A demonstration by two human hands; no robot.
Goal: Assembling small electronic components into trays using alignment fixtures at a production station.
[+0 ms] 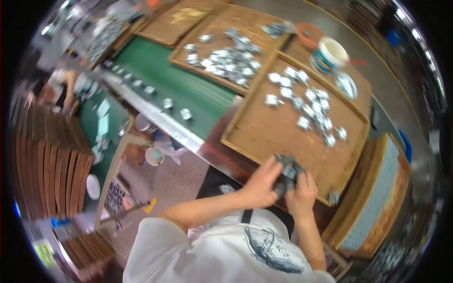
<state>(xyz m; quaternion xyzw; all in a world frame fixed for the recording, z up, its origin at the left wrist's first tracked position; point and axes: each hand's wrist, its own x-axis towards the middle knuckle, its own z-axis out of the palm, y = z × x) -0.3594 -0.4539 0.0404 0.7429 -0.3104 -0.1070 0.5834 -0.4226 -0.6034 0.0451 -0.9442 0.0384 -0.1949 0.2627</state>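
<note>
My left hand and my right hand are together over the near edge of a shallow wooden tray. Between them they grip a dark grey, lumpy object, blurred, so its kind cannot be made out. The fingers of both hands curl round its sides. Farther back in the same tray lie several small silvery metal parts, blocky in shape and loosely scattered. One more small grey part sits at the tray's near right corner.
Left of the tray, a green conveyor belt carries a row of similar parts. Behind it, another tray holds a heap of them. A white bucket and orange bowl stand beyond. Stacked boards and a person are at left.
</note>
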